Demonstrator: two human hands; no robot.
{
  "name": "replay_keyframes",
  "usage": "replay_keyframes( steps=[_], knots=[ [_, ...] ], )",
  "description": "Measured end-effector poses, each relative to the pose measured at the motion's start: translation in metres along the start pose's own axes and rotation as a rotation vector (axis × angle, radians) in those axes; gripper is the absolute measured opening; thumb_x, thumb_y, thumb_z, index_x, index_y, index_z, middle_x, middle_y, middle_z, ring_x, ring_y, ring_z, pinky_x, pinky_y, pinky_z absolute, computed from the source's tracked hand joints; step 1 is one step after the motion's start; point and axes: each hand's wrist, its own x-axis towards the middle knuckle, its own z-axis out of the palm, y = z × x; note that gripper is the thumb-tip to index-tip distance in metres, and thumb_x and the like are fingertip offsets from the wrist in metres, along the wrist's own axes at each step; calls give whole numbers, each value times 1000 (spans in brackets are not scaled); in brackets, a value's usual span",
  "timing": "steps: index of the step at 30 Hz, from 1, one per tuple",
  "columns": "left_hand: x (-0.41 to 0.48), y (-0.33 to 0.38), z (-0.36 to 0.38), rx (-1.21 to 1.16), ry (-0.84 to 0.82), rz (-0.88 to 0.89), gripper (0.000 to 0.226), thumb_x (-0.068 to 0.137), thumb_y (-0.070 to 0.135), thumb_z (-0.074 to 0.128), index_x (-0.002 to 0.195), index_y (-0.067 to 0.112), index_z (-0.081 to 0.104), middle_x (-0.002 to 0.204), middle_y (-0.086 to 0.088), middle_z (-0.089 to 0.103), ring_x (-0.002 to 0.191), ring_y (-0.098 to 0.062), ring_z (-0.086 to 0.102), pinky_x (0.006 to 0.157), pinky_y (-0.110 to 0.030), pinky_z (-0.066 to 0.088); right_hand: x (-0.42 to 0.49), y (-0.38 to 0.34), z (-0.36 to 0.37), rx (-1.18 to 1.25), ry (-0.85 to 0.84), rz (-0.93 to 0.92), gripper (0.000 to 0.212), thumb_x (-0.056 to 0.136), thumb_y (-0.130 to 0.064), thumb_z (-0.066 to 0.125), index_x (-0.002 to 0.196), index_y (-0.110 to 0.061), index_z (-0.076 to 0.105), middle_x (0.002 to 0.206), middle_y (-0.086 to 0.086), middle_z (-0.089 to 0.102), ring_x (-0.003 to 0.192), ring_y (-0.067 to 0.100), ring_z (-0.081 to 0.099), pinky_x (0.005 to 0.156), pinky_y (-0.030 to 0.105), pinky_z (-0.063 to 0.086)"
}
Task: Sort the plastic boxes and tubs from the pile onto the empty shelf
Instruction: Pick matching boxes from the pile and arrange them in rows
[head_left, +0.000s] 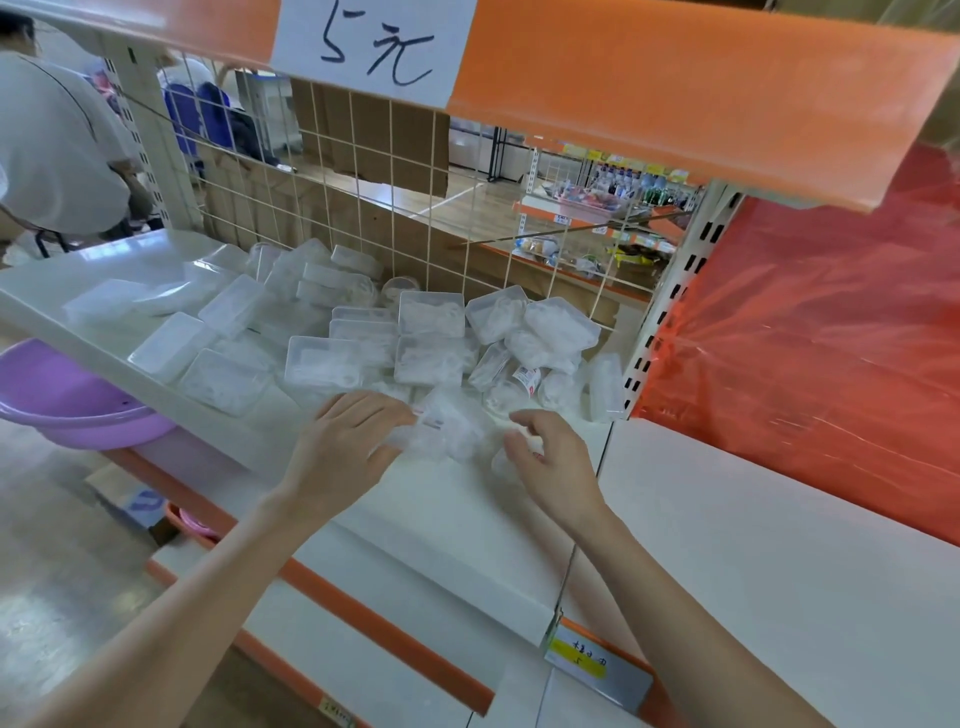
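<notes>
I see left hand (348, 447) gripping clear tub (452, 428) | right hand (553, 462) curled round smaller tub (503, 461), blurred | pile (431, 332) just beyond both | empty shelf (779, 519) right of the right hand, so I judge a short carry

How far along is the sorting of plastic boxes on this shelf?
Done: some flat boxes lie spread on the shelf, left side. In hand: the left hand grips a clear tub; the right hand beside it, grip unclear. Left: the jumbled pile at right.
</notes>
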Motion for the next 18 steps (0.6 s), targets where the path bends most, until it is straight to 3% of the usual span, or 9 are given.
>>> replay_keyframes(
  steps=[3,5,7,10,13,16,18],
  knots=[
    [11,9,-2,-68,167,160,29,75,2,60,97,20,57,103,6,59,92,-15,57,82,-28,45,3,-33,-2,447,-157,281,9,94,-22,50,95,-18,57,96,2,58,70,16,60,71,30,48],
    [16,16,1,-105,254,203,35,71,-6,64,95,19,59,106,6,57,94,-17,59,79,-31,47,3,-45,-3,661,-323,426,4,93,-19,52,96,-17,55,87,4,59,63,18,60,63,31,50],
    [17,20,4,-113,274,232,38,68,-8,66,95,17,59,108,4,57,95,-19,58,79,-34,48,1,-47,-1,753,-397,457,7,92,-14,53,98,-15,56,80,3,61,64,18,60,60,30,53],
    [12,21,7,-124,75,165,37,72,13,66,107,20,54,120,4,51,105,-20,53,89,-34,42,3,-43,0,708,-311,410,9,91,-8,53,95,-14,57,78,2,60,64,16,55,57,26,50],
    [7,23,3,-234,-234,-89,66,65,47,58,127,35,40,136,16,36,122,-12,35,103,-22,25,7,-35,-5,561,-266,343,12,90,-5,53,98,-14,56,79,1,62,59,9,57,54,20,48],
    [10,27,-1,-303,-328,-231,86,57,59,54,135,39,26,138,21,25,129,-5,22,106,-23,16,7,-29,-9,508,-288,304,16,89,-1,53,95,-15,57,79,-1,64,59,4,60,54,18,49],
    [13,28,0,-230,-385,-205,91,55,65,49,138,36,25,137,18,30,127,-4,22,105,-22,15,5,-27,-9,489,-317,258,17,89,0,54,92,-17,58,81,0,65,63,6,62,57,20,51]
  ],
)
